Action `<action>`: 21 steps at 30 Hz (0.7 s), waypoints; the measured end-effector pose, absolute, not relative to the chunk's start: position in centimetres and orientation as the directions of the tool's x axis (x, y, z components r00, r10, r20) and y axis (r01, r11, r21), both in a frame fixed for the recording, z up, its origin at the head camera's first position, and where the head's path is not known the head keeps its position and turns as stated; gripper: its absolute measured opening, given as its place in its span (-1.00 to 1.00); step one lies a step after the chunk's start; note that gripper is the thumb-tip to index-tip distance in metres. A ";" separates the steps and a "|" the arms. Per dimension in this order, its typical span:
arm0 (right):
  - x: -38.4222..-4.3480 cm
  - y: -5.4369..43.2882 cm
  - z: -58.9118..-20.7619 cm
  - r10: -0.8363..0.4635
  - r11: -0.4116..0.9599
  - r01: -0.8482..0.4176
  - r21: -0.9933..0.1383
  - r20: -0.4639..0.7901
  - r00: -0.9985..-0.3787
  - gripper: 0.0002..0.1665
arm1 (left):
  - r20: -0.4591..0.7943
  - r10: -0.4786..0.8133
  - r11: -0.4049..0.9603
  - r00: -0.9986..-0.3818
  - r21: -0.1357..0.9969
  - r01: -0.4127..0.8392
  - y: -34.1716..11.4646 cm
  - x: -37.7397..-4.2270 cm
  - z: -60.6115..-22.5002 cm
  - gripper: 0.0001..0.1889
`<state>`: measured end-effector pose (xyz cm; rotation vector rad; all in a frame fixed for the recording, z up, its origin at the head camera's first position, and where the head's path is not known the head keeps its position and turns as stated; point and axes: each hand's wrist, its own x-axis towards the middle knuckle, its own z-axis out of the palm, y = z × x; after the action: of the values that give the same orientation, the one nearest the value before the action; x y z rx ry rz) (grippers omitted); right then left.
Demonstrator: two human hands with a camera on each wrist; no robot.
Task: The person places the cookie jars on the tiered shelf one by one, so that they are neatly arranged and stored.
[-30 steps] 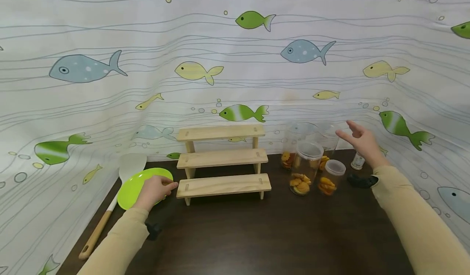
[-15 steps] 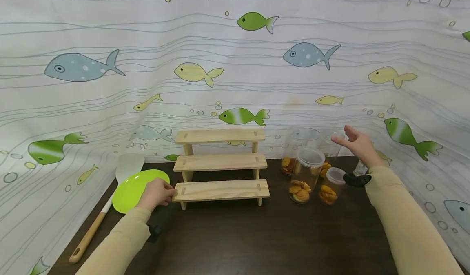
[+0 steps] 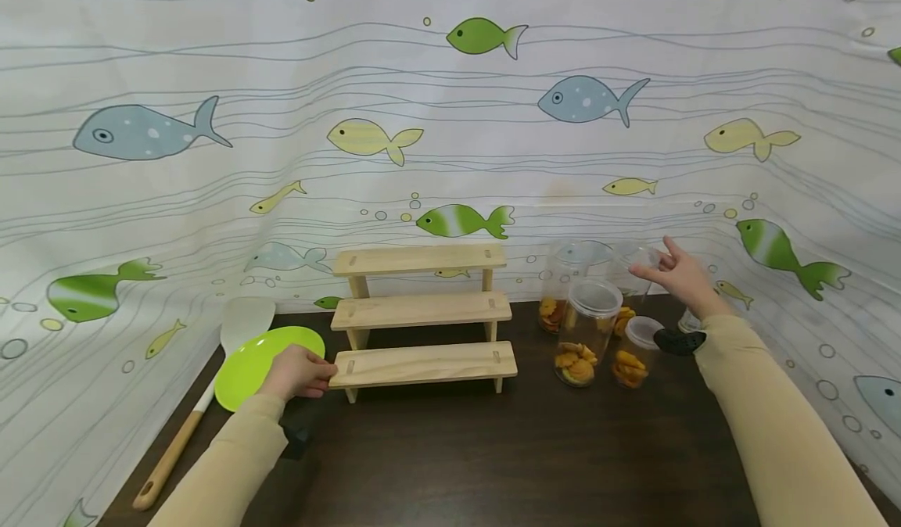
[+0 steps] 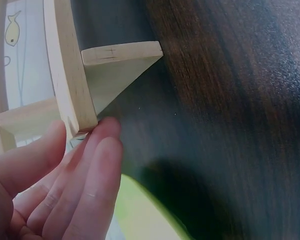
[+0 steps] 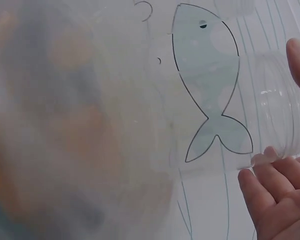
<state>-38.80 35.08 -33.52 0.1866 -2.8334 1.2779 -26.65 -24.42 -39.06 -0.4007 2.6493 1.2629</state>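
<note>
My left hand (image 3: 294,372) pinches the left end of the lowest step of a three-tier wooden stand (image 3: 425,364). In the left wrist view, the thumb and fingertips lie on opposite sides of that step's end (image 4: 79,112). Over on the right, my right hand (image 3: 688,278) reaches about the top of the rear-right clear jar (image 3: 631,255), which has orange biscuits in its base. Its fingertips touch or nearly touch the jar's neck (image 5: 277,110), with the thumb across from them, fingers still extended; firm contact cannot be told.
A tall lidded jar (image 3: 590,328), a small lidded jar (image 3: 632,355) and another tall jar (image 3: 563,277) stand close together. A small bottle (image 3: 690,321) is behind the right wrist. Beside the left hand lie a lime-green plate (image 3: 246,363) and a long-handled spatula (image 3: 169,457).
My right hand has moved left and slightly down to the rear-right jar's top. The left hand has come from beside the stand to pinch its lowest step. The head view has shifted slightly.
</note>
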 end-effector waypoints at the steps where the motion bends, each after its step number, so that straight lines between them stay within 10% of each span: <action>1: -38.9 35.0 -33.6 -0.093 0.665 -0.117 -0.737 0.074 -0.993 0.21 | -0.276 -0.159 0.604 -0.948 0.732 -0.315 -24.4 -26.6 -39.0 -0.71; 21: -38.6 34.6 -33.6 0.097 0.572 -0.070 -0.817 0.153 -0.983 0.19 | -0.381 -0.117 0.548 -0.917 0.745 -0.380 -24.6 -27.0 -39.1 -0.72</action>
<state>-38.57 34.57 -33.59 -0.0228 -2.6209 1.3752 -26.99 -24.59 -39.15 -0.4118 2.5000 1.3059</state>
